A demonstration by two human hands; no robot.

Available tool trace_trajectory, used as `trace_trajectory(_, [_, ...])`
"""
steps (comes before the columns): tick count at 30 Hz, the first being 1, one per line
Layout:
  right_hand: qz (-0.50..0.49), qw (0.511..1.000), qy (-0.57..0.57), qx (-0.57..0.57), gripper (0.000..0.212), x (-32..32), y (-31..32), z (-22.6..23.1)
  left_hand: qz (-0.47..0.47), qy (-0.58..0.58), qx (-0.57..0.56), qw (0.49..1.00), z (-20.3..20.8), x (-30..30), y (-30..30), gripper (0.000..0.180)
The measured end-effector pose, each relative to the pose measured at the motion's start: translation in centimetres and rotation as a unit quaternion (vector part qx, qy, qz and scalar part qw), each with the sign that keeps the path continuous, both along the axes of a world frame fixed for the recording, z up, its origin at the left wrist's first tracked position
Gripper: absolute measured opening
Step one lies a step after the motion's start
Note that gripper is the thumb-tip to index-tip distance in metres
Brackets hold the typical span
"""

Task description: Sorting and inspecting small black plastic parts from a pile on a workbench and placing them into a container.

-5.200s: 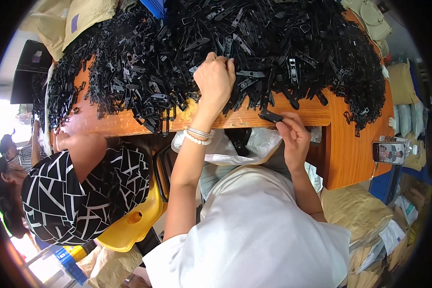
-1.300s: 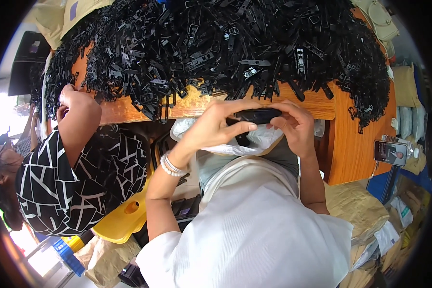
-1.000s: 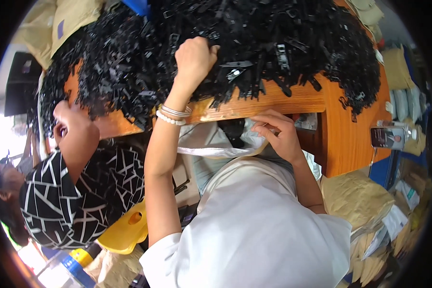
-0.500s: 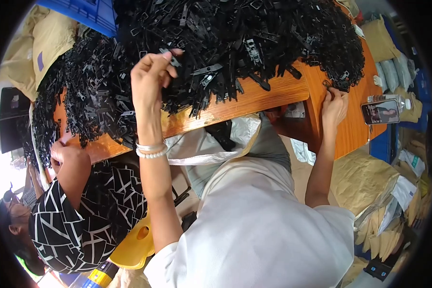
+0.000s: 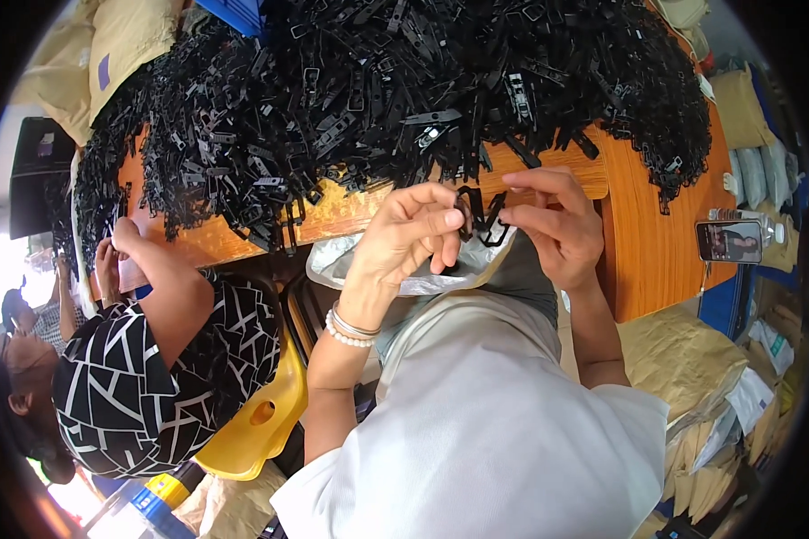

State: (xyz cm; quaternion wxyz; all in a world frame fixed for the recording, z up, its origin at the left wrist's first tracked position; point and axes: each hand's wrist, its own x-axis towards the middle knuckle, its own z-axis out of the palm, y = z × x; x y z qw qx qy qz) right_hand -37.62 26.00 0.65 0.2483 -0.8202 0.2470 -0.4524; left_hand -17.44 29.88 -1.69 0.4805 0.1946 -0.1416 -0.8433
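Black plastic pieces (image 5: 493, 235) with open rectangular frames are between my two hands, over a bag on my lap. My left hand (image 5: 409, 235), with white bracelets at the wrist, pinches a black piece between thumb and fingers. My right hand (image 5: 559, 232) comes in from the other side, its thumb and fingertips closed on the end of a black frame. Whether the pieces are joined or only touching, I cannot tell. Beyond my hands lies a large heap of similar black plastic parts (image 5: 351, 99) on the wooden table (image 5: 661, 260). The open white bag (image 5: 333, 260) has a silvery inside.
A phone (image 5: 728, 242) stands at the table's right side, near a clear bottle. To my left sits a person (image 5: 157, 386) in a patterned black shirt, hands at the heap. A yellow stool (image 5: 265, 422) is between us. Brown sacks (image 5: 683, 337) lie at right.
My left hand has come from the heap down and right to the bag. My right hand has moved left from the table's right side, and both now meet at the black pieces.
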Motion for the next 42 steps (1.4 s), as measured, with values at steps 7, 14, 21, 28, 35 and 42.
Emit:
trace_trajectory(7, [-0.061,0.989,-0.005,0.137,0.017,1.4,1.4,0.8,0.201,-0.314,-0.114,0.921,0.9,-1.5,1.2,0.013])
trace_trajectory(14, [-0.050,0.983,0.019,0.173,0.013,1.9,1.5,1.1,0.293,-0.343,-0.209,0.868,0.6,-2.0,1.8,0.031])
trace_trajectory(21, [-0.119,0.984,0.008,0.131,0.015,2.1,2.3,0.9,0.313,-0.347,-0.255,0.846,0.7,-2.4,1.7,0.036])
trace_trajectory(28, [-0.116,0.988,0.004,0.101,0.017,2.2,2.5,1.4,0.301,-0.341,-0.259,0.852,1.0,-2.1,1.8,0.037])
trace_trajectory(35, [0.009,0.980,0.003,0.200,0.011,2.3,2.3,0.9,0.290,-0.483,-0.378,0.735,1.5,-1.8,1.8,0.034])
trace_trajectory(42, [-0.044,0.883,-0.118,0.452,0.018,1.9,2.7,-0.5,0.278,-0.641,-0.567,0.436,0.2,-2.3,0.2,0.026])
